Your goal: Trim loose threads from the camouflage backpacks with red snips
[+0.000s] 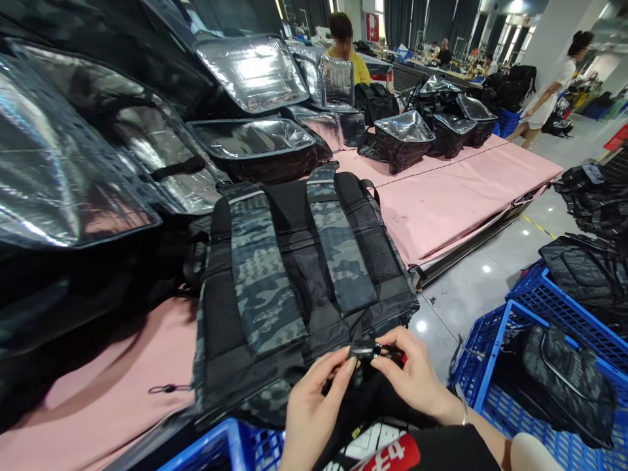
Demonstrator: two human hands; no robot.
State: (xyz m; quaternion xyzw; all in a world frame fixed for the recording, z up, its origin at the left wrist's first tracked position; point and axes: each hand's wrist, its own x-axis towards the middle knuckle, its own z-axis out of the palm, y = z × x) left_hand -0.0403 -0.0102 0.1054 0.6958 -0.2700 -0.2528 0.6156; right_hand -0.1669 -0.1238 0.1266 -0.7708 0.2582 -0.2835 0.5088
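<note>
Closest to the lens, the left hand [314,409] comes up from below with thumb and forefinger pinched together on the near end of a small black buckle [369,352]; the other fingers curl loosely under it. Just right of those fingertips, touching the same piece from the other side, the right hand [417,379] nips the buckle's far end between thumb and index, a thin bracelet [462,402] at the wrist. Held from both ends like this, the little part seems steadied for fitting or checking.

The buckle sits at the bottom edge of a camouflage backpack [294,288], which lies back-side up just beyond the fingers, its two shoulder straps running away from them. That lay probably keeps the straps and their ends in easy reach.

Left of the fingers and well beyond, open bags with silver lining [73,163] are stacked on the pink table [441,203]. Below the left hand is a blue crate [220,451]. Right of the fingers, another blue crate [483,373] holds a finished bag [564,379], likely parked within arm's reach. Far off, other people stand at tables.
</note>
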